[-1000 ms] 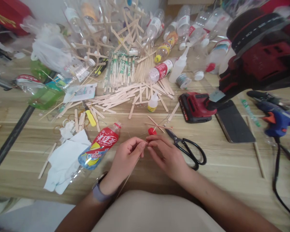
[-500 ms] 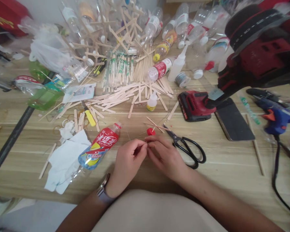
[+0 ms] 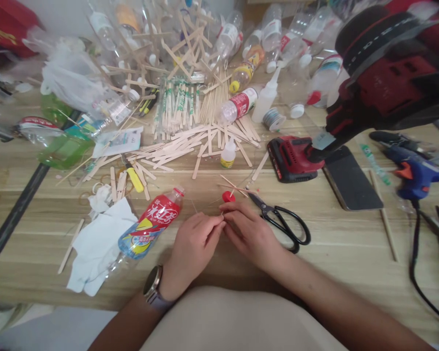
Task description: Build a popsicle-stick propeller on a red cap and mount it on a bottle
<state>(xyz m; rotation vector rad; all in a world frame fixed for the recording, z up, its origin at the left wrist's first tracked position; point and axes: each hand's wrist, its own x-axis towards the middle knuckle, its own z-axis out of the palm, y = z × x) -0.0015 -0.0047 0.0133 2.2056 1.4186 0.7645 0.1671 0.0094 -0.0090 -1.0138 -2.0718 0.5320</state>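
Note:
My left hand [image 3: 197, 241] and my right hand [image 3: 252, 236] meet fingertip to fingertip low in the middle of the view. Both are pinched closed on something too small to make out; a thin wire or thread seems to stick up by the left knuckles. Just beyond the fingertips lies a red bottle cap [image 3: 228, 196] with thin wooden sticks [image 3: 234, 185] by it. Black-handled scissors [image 3: 281, 222] rest beside my right hand. An ice tea bottle [image 3: 151, 222] with a red and blue label lies on its side left of my left hand.
A red cordless drill [image 3: 296, 158] stands at the right, near a phone [image 3: 353, 178] and a blue glue gun [image 3: 419, 173]. Popsicle sticks [image 3: 168, 148], a small glue bottle [image 3: 228, 155] and many plastic bottles [image 3: 272, 34] fill the back. White cloth-like pieces [image 3: 98, 243] lie left.
My left hand has turned slightly, its fingers closing more over the pinch. The right hand stays nearly in place. The whole view has shifted a little.

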